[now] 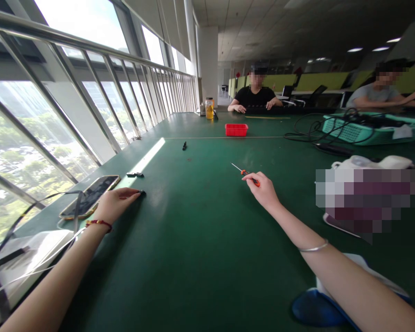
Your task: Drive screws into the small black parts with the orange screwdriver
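Note:
My left hand (115, 203) is closed in a pinch on a small black piece (143, 193), low over the green table (180, 240). Its exact kind is too small to make out. Just beyond it lies another small black piece (135, 174), and a third black piece (184, 146) rests farther back. My right hand (263, 189) grips a screwdriver (245, 173) by its orange and black handle, the thin shaft pointing away to the upper left. A phone (91, 197) lies beside my left wrist.
A red plastic box (236, 130) and a jar of yellow liquid (209, 109) stand toward the back. At right are a teal basket (376, 131) with black cables and a white bag (366, 193), partly blurred. A metal railing (107, 55) borders the left. Two people sit beyond.

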A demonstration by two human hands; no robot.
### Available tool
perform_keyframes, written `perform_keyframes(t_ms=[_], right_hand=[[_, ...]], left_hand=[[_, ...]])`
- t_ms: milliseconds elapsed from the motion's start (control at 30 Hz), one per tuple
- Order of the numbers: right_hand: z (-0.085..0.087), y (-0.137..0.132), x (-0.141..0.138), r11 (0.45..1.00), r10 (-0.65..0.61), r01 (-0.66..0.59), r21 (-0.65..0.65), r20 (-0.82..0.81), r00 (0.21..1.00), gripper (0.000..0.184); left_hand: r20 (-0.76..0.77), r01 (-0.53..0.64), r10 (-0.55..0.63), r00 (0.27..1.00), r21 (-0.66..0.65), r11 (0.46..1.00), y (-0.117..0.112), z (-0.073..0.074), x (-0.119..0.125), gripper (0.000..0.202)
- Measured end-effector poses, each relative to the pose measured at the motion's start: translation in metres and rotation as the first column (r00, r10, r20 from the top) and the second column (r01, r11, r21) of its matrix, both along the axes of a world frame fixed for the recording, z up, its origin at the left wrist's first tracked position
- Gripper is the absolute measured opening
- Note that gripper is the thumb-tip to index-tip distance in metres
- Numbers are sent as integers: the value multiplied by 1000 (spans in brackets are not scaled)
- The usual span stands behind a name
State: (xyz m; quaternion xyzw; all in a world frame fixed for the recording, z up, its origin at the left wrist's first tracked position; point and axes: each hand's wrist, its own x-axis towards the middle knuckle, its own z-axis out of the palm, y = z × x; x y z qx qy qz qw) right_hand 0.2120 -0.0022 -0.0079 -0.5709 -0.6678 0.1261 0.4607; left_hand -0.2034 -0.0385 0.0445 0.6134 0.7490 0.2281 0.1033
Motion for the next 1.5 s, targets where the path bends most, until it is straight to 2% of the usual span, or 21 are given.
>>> perform_keyframes(t_ms=[333, 600, 733, 1300, 1433, 1500], right_hand=[[1, 0, 0, 1000, 8, -7, -21, 24, 1000, 22], [1, 0, 0, 999, 14, -13, -36, 30, 999, 23], [0, 1, 0, 999, 13, -11, -40, 46, 999, 23], [1, 0, 0, 999, 16, -14, -46, 58, 998, 23], [1, -1, 0, 999, 16, -13, -50, 59, 998, 23], [2, -1, 0, 999, 18, -15, -50, 56, 998, 23]], left_hand=[[-39, 3, -3, 999, -12, 1000, -3, 2, 8, 38], [-285, 26, -13, 959, 42, 999, -3, -2, 12, 38], [-343, 17, -3, 939, 38, 999, -4, -1, 14, 37], [-412, -32, 55, 910, 62, 998, -3, -3, 20, 30], [-399, -31, 90, 912, 151, 988, -3, -5, 16, 31], [-367, -42, 96, 925, 153, 987, -3, -7, 13, 32]])
